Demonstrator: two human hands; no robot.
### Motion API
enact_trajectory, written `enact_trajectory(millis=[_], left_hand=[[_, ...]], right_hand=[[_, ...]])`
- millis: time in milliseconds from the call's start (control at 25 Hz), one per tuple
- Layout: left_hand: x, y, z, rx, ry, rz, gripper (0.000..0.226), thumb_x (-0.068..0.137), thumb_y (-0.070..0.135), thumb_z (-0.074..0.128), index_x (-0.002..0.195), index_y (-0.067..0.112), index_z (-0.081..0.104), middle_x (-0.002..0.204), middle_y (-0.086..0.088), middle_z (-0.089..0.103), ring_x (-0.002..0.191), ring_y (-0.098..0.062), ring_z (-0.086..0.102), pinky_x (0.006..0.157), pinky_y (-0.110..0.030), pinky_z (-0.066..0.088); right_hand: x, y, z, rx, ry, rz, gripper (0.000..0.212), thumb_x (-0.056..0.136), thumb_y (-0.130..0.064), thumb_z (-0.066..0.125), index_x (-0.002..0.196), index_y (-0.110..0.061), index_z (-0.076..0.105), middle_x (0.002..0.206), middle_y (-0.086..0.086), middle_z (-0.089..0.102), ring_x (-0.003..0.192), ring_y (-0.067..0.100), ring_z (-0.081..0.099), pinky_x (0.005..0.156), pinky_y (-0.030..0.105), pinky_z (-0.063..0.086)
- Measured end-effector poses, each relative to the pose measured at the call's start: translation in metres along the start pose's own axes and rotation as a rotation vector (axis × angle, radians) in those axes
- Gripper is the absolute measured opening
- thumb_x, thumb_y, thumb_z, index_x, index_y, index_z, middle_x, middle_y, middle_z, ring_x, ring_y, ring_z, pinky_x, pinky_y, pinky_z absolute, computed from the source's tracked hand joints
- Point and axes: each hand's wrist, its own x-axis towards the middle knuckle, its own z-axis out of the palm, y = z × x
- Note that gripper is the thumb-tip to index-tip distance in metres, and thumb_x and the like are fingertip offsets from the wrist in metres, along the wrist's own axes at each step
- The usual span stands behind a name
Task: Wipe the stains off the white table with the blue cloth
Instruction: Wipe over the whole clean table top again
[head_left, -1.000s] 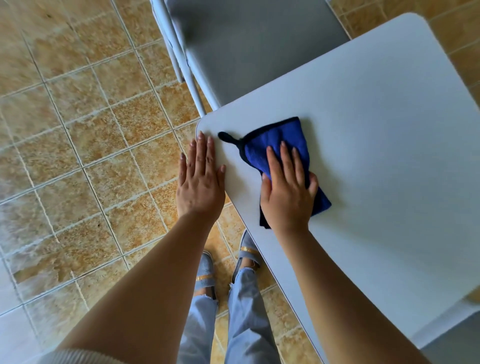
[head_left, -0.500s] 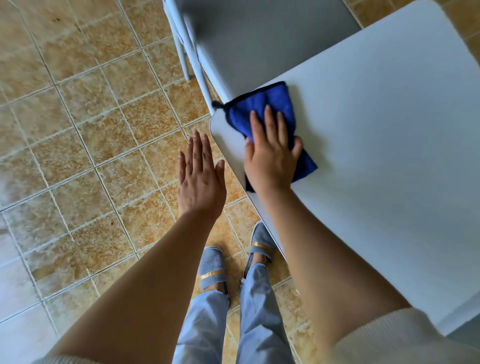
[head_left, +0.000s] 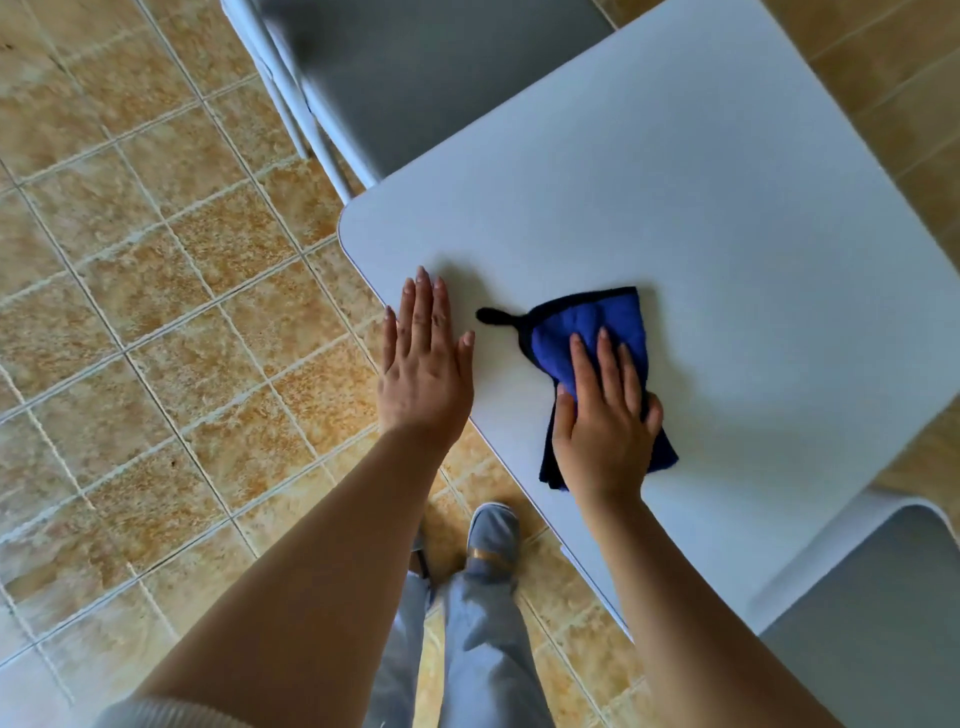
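Note:
The white table (head_left: 701, 218) fills the right half of the view, its rounded corner pointing toward the tiled floor. A folded blue cloth (head_left: 587, 327) with black trim and a small black loop lies near the table's near edge. My right hand (head_left: 605, 426) presses flat on the cloth's lower half, fingers spread over it. Beside it to the left, my left hand (head_left: 426, 364) rests flat and empty on the table's edge, fingers together. No stain shows on the surface.
A grey chair (head_left: 415, 78) with a white frame stands at the table's far-left side. Another grey chair seat (head_left: 872, 623) sits at the lower right. Tan floor tiles (head_left: 156, 312) spread to the left; my feet and jeans (head_left: 483, 597) are below the table edge.
My right hand has slid the cloth back from the table's corner toward the near edge and inward. My left hand now lies on the table edge instead of hovering off it.

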Motion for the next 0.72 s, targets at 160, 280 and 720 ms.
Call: enact_trajectory(millis=[160, 280, 720], left_hand=[[-0.011, 0.022, 0.016, 0.024, 0.002, 0.061, 0.064, 0.099, 0.042, 0.008, 0.154, 0.009, 0.006, 0.162, -0.006, 0.001, 0.149, -0.014, -0.003, 0.121, -0.034, -0.005], [-0.018, 0.036, 0.027, 0.024, 0.049, 0.062, 0.062, 0.101, 0.04, 0.01, 0.154, 0.008, 0.01, 0.162, -0.007, 0.006, 0.149, -0.016, 0.001, 0.121, -0.035, -0.002], [-0.062, 0.113, 0.071, 0.07, 0.011, 0.16, 0.062, 0.101, 0.04, 0.011, 0.154, 0.008, 0.009, 0.162, -0.007, 0.005, 0.149, -0.017, 0.001, 0.121, -0.036, -0.002]], right_hand=[[0.035, -0.016, 0.005, 0.139, 0.04, 0.255, 0.051, 0.094, -0.036, 0.051, 0.144, -0.027, 0.049, 0.154, 0.001, 0.042, 0.14, 0.022, 0.042, 0.096, 0.048, 0.038], [0.005, -0.012, 0.005, 0.115, 0.04, 0.081, 0.051, 0.098, -0.037, 0.046, 0.148, -0.027, 0.043, 0.157, -0.001, 0.038, 0.144, 0.02, 0.036, 0.101, 0.047, 0.034], [-0.084, 0.144, -0.009, 0.022, 0.022, 0.27, 0.052, 0.095, -0.034, 0.046, 0.147, -0.027, 0.046, 0.156, 0.0, 0.039, 0.142, 0.021, 0.04, 0.098, 0.047, 0.038]])
